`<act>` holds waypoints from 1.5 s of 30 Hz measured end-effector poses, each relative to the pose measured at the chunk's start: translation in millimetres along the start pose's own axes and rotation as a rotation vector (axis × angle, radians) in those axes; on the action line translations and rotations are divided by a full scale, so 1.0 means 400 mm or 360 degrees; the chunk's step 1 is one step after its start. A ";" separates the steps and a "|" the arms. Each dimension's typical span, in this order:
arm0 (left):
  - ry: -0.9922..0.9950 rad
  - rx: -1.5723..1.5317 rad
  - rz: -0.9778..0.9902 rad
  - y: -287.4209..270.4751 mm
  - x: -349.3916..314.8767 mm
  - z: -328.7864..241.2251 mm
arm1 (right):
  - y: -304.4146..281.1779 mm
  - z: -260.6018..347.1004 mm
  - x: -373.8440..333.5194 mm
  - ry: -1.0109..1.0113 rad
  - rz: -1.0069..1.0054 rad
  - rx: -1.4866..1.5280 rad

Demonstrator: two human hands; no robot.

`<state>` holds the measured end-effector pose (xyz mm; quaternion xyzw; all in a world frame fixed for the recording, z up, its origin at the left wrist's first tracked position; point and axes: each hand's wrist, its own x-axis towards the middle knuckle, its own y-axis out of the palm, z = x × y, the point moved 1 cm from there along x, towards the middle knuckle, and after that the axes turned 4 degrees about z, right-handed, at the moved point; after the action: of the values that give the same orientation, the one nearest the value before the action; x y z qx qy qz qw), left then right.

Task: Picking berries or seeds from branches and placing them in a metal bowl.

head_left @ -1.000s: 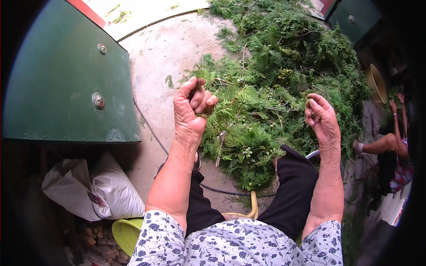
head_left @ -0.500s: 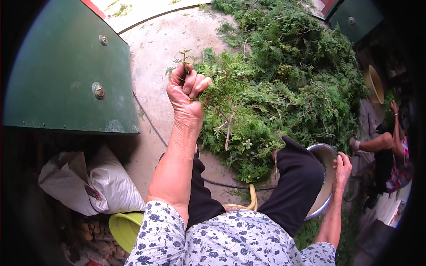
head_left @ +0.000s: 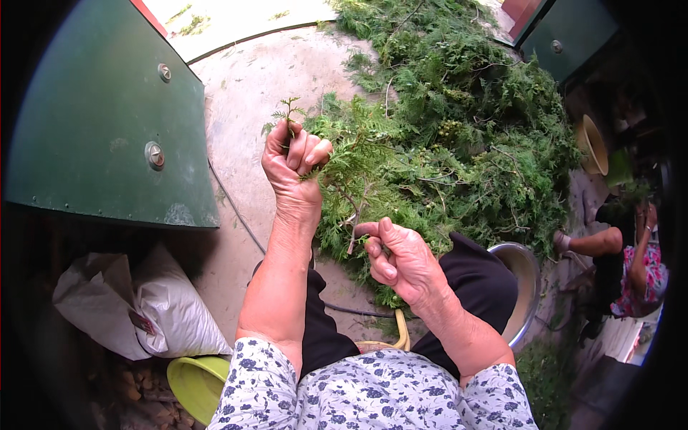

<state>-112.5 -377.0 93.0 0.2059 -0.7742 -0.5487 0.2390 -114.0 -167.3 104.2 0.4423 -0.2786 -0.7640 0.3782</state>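
Note:
My left hand (head_left: pixel 296 159) is closed around a leafy green cypress branch (head_left: pixel 360 150). A small sprig pokes up above its thumb and forefinger, and the bare woody stem hangs down to the right. Close beside the lower end of that stem is my right hand (head_left: pixel 401 259), its forefinger stretched toward the stem and its other fingers loosely curled and apart. No object shows in it; whether the fingertip touches the stem I cannot tell. A large heap of cut cypress branches (head_left: pixel 473 129) spreads over the floor beyond both hands.
A metal basin (head_left: pixel 532 276) stands by my right knee. At left are a green metal door panel (head_left: pixel 93 122), white sacks (head_left: pixel 172 308) and a lime-green basin (head_left: pixel 195 383). A black cable (head_left: pixel 236 204) crosses the floor. Another person (head_left: pixel 634 265) sits at far right near a tan basin (head_left: pixel 592 145).
My right hand has let go of the metal basin's rim and moved left to the branch's stem. My left hand still grips the branch in nearly the same place.

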 end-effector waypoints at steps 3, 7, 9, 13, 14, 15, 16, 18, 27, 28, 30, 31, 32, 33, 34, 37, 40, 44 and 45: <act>-0.0017 -0.0061 0.0019 0.002 -0.001 0.002 | 0.016 -0.010 0.014 0.0051 -0.0016 -0.0019; 0.0080 0.0058 -0.0076 0.008 -0.004 -0.015 | -0.004 0.017 -0.040 -0.0213 -0.0179 -0.0282; 0.0118 0.0109 -0.0111 0.008 -0.007 -0.023 | -0.042 0.072 -0.113 -0.0687 -0.0401 -0.0446; 0.0154 0.0104 -0.0075 -0.006 -0.006 -0.041 | -0.221 0.192 -0.330 -0.1434 -0.1332 -0.1182; 0.0140 0.0053 -0.0048 -0.005 -0.002 -0.036 | -0.333 0.219 -0.402 -0.1319 -0.1668 -0.1693; 0.0137 0.0053 -0.0044 -0.003 -0.001 -0.033 | -0.362 0.232 -0.457 -0.1016 -0.2051 -0.3042; 0.0123 0.0009 -0.0034 -0.004 0.001 -0.029 | -0.364 0.222 -0.473 -0.1023 -0.2056 -0.3044; 0.0102 -0.0036 -0.0015 -0.001 0.002 -0.022 | -0.369 0.207 -0.492 -0.1053 -0.2085 -0.2874; 0.0043 -0.0261 0.0083 -0.018 -0.008 -0.010 | -0.002 -0.010 -0.052 -0.0128 -0.0124 -0.0140; 0.0047 -0.0254 0.0071 -0.014 -0.006 -0.011 | 0.024 -0.016 -0.032 -0.0083 0.0028 0.0008; 0.0046 -0.0263 0.0115 -0.021 -0.004 -0.019 | 0.045 -0.010 -0.009 -0.0029 0.0110 -0.0115; 0.0045 -0.0268 0.0113 -0.023 -0.003 -0.026 | 0.054 -0.010 -0.001 0.0030 0.0186 -0.0236; 0.0045 -0.0274 0.0111 -0.024 -0.003 -0.033 | 0.060 -0.011 0.004 0.0033 0.0196 -0.0241; 0.0076 -0.0244 0.0080 -0.016 -0.009 -0.034 | 0.064 -0.012 0.006 0.0001 0.0157 -0.0099; 0.0087 -0.0246 0.0082 -0.016 -0.011 -0.036 | 0.077 -0.009 0.008 -0.0030 0.0118 0.0041; 0.0062 -0.0306 0.0093 0.002 -0.011 -0.047 | 0.076 -0.016 0.015 -0.0069 0.0071 0.0053; 0.0090 0.0539 -0.0349 0.029 -0.024 -0.059 | 0.066 -0.016 0.025 -0.0139 -0.0016 -0.0043; 0.0156 0.1011 -0.0858 -0.029 -0.021 -0.107 | -0.039 0.041 0.011 -0.0289 -0.0456 -0.1085; 0.0184 0.1012 -0.0862 -0.029 -0.027 -0.130 | -0.083 0.051 0.005 -0.0270 -0.0433 -0.1588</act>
<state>-72.3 -413.3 95.2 0.4960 -0.8082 -0.3130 0.0537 -143.5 -148.5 87.3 0.1772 0.1496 -0.8792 0.4162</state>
